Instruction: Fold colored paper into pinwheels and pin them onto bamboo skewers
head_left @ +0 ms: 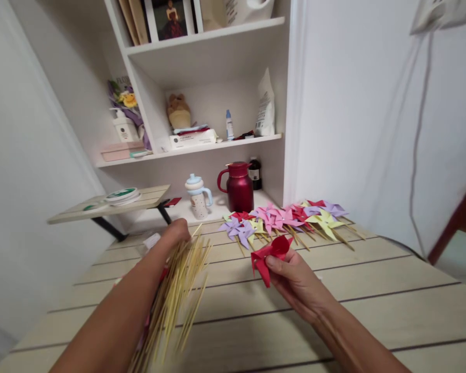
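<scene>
Right hand (295, 280) at about 5 o'clock from table centre, fingers pinched shut on a folded red paper pinwheel head (270, 255). Thumb pressed across the lower fold, likely to keep the vanes from springing flat. Head held clear of the tabletop, tipped up toward 11 o'clock, with no stick in it yet as far as can be seen.

Left hand (177, 233) at about 9 o'clock from the red head, reaching forward over a loose bundle of bamboo skewers (180, 295). Fingers down among the skewer tips at the far end; whether closed on one or merely touching, cannot tell, since knuckles hide the fingertips. Skewers fanned out, long axis running roughly 1 o'clock to 7 o'clock, near end dropping out of view under the forearm. Fanned spread probably makes singling out one stick easier.

Row of finished pinwheels (287, 220) at 12 to 1 o'clock from the right hand, lilac, pink, red and yellow, laid overlapping on the wooden table (373, 290) with sticks pointing back toward the near edge. Kept well apart from the skewers, likely to separate done pieces from raw stock.

Red jug (238, 189) and small cup with lid (197, 197) beyond, at 12 o'clock, on the low shelf.
</scene>
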`<state>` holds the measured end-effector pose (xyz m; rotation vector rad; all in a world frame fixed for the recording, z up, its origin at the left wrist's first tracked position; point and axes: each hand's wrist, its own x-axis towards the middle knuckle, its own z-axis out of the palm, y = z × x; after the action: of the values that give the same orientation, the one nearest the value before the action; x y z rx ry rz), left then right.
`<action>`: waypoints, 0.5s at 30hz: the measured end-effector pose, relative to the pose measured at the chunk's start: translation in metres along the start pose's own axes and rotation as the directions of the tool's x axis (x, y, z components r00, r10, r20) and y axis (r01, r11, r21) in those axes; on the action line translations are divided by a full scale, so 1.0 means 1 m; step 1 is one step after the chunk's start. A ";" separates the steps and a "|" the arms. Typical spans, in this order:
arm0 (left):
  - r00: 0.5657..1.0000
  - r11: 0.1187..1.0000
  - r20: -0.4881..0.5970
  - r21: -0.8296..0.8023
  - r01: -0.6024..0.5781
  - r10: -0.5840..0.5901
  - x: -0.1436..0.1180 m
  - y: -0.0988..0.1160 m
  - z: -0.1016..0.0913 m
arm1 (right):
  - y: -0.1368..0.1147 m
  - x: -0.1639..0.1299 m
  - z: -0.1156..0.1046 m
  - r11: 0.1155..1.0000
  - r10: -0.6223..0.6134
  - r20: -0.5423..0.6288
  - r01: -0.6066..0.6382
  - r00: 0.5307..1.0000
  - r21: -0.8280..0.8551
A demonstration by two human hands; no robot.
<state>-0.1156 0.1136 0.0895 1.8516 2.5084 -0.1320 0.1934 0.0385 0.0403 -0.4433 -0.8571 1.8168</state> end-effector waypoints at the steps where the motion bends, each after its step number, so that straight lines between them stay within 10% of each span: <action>1: 0.997 0.998 0.058 -0.028 0.056 -0.054 -0.007 -0.006 -0.008 | 0.002 0.000 0.000 1.000 0.009 0.011 -0.009 1.000 -0.016; 6: 0.951 0.958 0.226 -0.145 0.248 -0.212 -0.051 -0.018 -0.026 | 0.006 0.003 -0.004 1.000 0.011 0.018 -0.011 1.000 -0.026; 15: 0.919 0.955 0.333 -0.131 0.267 -0.212 -0.090 0.015 -0.001 | 0.007 0.011 -0.015 0.999 -0.039 -0.016 0.039 0.999 0.013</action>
<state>-0.0750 0.0325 0.0962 1.3315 2.4207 -0.1894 0.1949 0.0522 0.0260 -0.4289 -0.8373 1.7802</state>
